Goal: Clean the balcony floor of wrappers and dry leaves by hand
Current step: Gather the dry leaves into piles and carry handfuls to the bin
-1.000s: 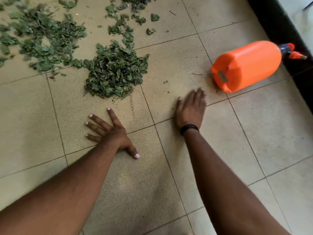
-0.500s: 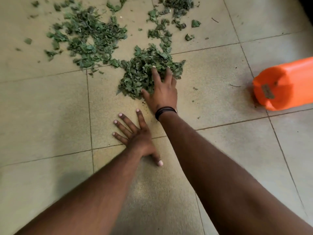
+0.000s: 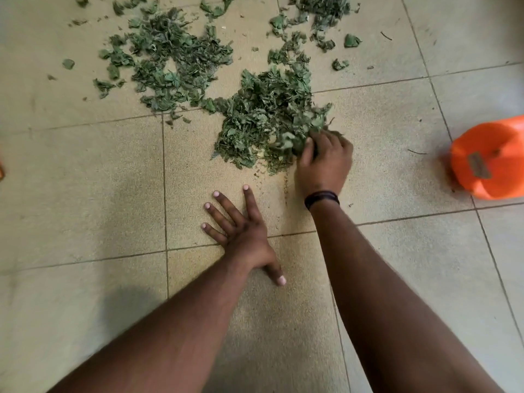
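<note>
- Four curled fingers and a thumb of the right hand [image 3: 326, 163] dig into the near right edge of the leaf pile [image 3: 269, 120], closing on a clump of dry green leaves; the fingertips are buried, so how much they hold is hard to tell.
- To gather well, I'd say the fingers should rake inward along the tile and scoop from underneath, since brittle leaves crumble if squeezed from above.
- Left hand [image 3: 241, 231] lies flat on the floor tiles [image 3: 85, 194], fingers straight and spread, holding nothing; it props the person and sits just short of the pile.
- It could serve better cupped against the pile's left side, as a wall to sweep against.
- Beyond the pile, a looser scatter of leaves [image 3: 167, 61] spreads to the upper left and more bits [image 3: 323, 12] lie at the top; crumbs trail beside the right wrist.
- No wrappers show anywhere.
- An orange container [image 3: 490, 163] lies at the right edge, well apart from the leaves.
</note>
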`<act>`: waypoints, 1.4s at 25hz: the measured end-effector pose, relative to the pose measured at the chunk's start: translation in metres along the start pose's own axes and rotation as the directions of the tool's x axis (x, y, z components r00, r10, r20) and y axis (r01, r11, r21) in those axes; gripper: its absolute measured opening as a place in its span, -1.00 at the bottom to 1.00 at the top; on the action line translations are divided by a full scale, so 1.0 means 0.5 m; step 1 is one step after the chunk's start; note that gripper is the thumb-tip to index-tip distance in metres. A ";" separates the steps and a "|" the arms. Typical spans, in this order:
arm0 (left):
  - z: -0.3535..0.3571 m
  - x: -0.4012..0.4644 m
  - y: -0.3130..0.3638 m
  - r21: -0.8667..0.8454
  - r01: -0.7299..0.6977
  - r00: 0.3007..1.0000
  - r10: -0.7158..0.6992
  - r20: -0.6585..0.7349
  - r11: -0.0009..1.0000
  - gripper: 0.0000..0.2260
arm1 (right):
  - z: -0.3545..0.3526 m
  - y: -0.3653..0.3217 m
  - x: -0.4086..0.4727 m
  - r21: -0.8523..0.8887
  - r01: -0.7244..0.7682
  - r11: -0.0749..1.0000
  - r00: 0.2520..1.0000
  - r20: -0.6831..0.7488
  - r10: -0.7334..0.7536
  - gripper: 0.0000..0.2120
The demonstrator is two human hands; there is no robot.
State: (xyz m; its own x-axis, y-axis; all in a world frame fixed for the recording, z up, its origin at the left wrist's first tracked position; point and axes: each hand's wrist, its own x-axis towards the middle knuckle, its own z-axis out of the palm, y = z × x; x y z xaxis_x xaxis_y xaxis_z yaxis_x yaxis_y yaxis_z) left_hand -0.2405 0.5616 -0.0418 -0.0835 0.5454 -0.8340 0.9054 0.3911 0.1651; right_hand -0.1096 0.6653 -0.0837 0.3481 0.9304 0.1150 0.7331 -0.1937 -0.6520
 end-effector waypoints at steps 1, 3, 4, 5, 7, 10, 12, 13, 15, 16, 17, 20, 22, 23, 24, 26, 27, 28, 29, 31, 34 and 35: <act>0.000 0.001 0.000 -0.006 -0.006 1.000 0.006 0.001 1.000 0.67 | 0.002 0.024 -0.016 -0.016 -0.042 0.999 0.998 -0.053 0.041 -0.62; -0.001 0.000 -0.001 -0.014 -0.013 1.000 0.013 0.000 1.000 0.67 | 0.006 0.042 -0.028 0.000 -0.103 0.995 0.988 -0.112 0.103 -0.57; -0.001 0.000 -0.002 -0.016 -0.012 1.000 0.012 -0.003 1.000 0.67 | 0.011 0.039 -0.026 0.001 -0.109 0.994 0.994 -0.031 0.109 -0.53; -0.001 -0.001 -0.003 -0.016 -0.009 1.000 0.009 -0.006 1.000 0.67 | 0.020 0.030 -0.028 -0.014 -0.070 0.997 0.993 0.099 0.071 -0.49; 0.001 -0.001 -0.003 -0.002 -0.009 1.000 0.009 -0.011 1.000 0.67 | 0.039 0.009 -0.045 -0.016 0.082 0.997 0.963 0.259 -0.075 -0.46; 0.002 0.001 -0.003 0.017 -0.002 1.000 0.002 -0.019 1.000 0.68 | 0.031 -0.028 -0.068 -0.028 0.128 0.991 0.990 0.054 -0.127 -0.51; 0.003 0.006 -0.002 0.034 0.003 0.999 -0.002 -0.034 0.999 0.69 | 0.025 -0.045 -0.088 0.077 0.202 0.976 0.972 -0.141 -0.190 -0.66; 0.004 0.009 -0.001 0.044 0.020 0.999 -0.018 -0.036 0.999 0.69 | 0.027 -0.051 -0.099 0.224 0.246 0.943 0.968 -0.100 -0.229 -0.74; 0.009 0.014 -0.001 0.076 0.076 0.997 -0.074 -0.031 0.994 0.68 | 0.040 -0.077 -0.124 0.505 0.104 0.857 0.938 0.235 -0.253 -0.73; 0.011 0.015 -0.001 0.090 0.091 0.996 -0.089 -0.027 0.992 0.66 | 0.053 -0.088 -0.132 0.549 -0.005 0.836 0.887 0.389 -0.250 -0.72; 0.013 0.016 -0.003 0.096 0.093 0.996 -0.091 -0.027 0.991 0.65 | 0.068 -0.097 -0.130 0.539 -0.053 0.841 0.862 0.450 -0.234 -0.72; 0.013 0.017 -0.006 0.081 0.069 0.997 -0.065 -0.048 0.994 0.70 | 0.095 -0.115 -0.086 0.516 -0.088 0.852 0.946 0.312 -0.091 -0.78; 0.015 0.020 -0.008 0.046 0.040 0.997 -0.037 -0.062 0.998 0.71 | 0.084 -0.114 -0.055 0.567 -0.063 0.822 0.985 0.169 -0.041 -0.82; 0.015 0.020 -0.009 0.025 0.031 0.997 -0.030 -0.067 0.999 0.71 | 0.069 -0.106 -0.048 0.572 -0.021 0.820 0.998 0.064 -0.019 -0.83; 0.015 0.020 -0.010 0.009 0.020 0.997 -0.019 -0.072 1.000 0.71 | 0.054 -0.090 -0.043 0.547 0.014 0.837 0.998 -0.060 0.022 -0.83; 0.018 0.019 -0.014 -0.010 -0.025 0.997 0.024 -0.078 1.000 0.70 | 0.024 -0.033 -0.026 0.448 -0.037 0.893 0.947 -0.268 0.174 -0.75; 0.020 0.020 -0.016 -0.020 -0.047 0.996 0.045 -0.076 0.999 0.69 | 0.009 0.000 -0.009 0.389 -0.129 0.912 0.921 -0.294 0.255 -0.67; 0.021 0.021 -0.019 -0.027 -0.061 0.996 0.058 -0.074 0.998 0.68 | -0.003 0.032 0.012 0.316 -0.214 0.924 0.912 -0.274 0.305 -0.56; 0.023 0.023 -0.022 -0.031 -0.067 0.995 0.064 -0.074 0.997 0.67 | -0.014 0.058 0.036 0.230 -0.264 0.937 0.924 -0.218 0.314 -0.47; 0.024 0.023 -0.025 -0.039 -0.076 0.993 0.072 -0.091 0.996 0.67 | -0.018 0.094 0.081 0.006 -0.244 0.970 0.966 -0.087 0.244 -0.37; 0.042 0.022 -0.025 -0.037 -0.128 0.979 0.120 -0.168 0.991 0.62 | -0.015 0.095 0.117 -0.210 -0.059 0.976 0.992 0.097 0.081 -0.37; 0.052 0.023 -0.025 -0.033 -0.145 0.963 0.134 -0.236 0.989 0.55 | -0.012 0.087 0.119 -0.216 0.024 0.976 0.985 0.171 0.014 -0.40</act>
State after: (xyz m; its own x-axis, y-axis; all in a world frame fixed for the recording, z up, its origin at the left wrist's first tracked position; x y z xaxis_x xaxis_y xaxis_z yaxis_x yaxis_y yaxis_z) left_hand -0.2419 0.5438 -0.0669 -0.0575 0.7519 -0.6568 0.8936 0.3321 0.3020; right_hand -0.0536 0.7102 -0.1009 0.2534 0.9671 -0.0236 0.8500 -0.2343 -0.4718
